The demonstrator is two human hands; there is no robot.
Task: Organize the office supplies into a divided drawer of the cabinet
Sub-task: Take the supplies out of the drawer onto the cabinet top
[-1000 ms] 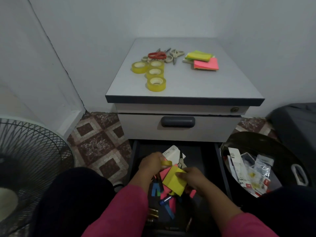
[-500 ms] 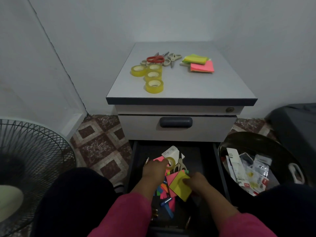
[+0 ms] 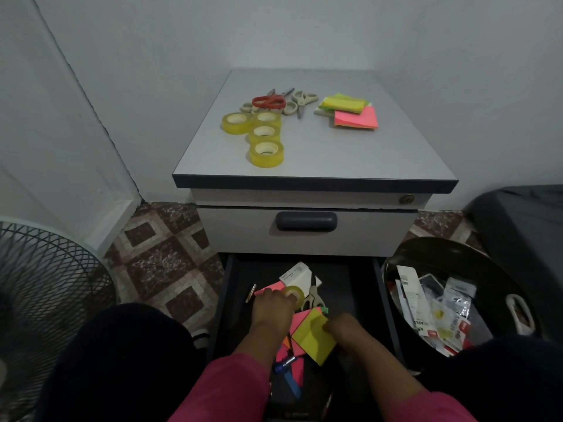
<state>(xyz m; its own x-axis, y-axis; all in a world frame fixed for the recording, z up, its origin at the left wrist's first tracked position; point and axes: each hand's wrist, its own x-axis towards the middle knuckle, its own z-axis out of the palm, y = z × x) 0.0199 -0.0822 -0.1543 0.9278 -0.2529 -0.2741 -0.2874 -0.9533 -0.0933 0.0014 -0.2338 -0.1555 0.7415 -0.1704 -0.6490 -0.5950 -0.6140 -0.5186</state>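
Observation:
The cabinet's bottom drawer (image 3: 380,284) stands pulled out, dark inside, with a jumble of supplies. My left hand (image 3: 274,309) grips a yellow tape roll (image 3: 297,295) inside it. My right hand (image 3: 344,330) pinches a yellow sticky-note pad (image 3: 313,336) by its right edge, over pink pads (image 3: 300,319). Beige scissors (image 3: 313,295) and a white box (image 3: 297,275) lie behind the hands. On the cabinet top (image 3: 365,147) sit several tape rolls (image 3: 266,152), scissors (image 3: 269,102) and sticky-note pads (image 3: 355,117).
A closed drawer with a dark handle (image 3: 306,221) is above the open one. A black bin (image 3: 451,300) full of packaging stands at right, a fan grille (image 3: 45,293) at left. Patterned floor tiles (image 3: 164,254) lie between fan and cabinet.
The left hand, with its tape roll, has shifted slightly back in the drawer. The right hand keeps the yellow pad, now lower. The view has tilted up a little.

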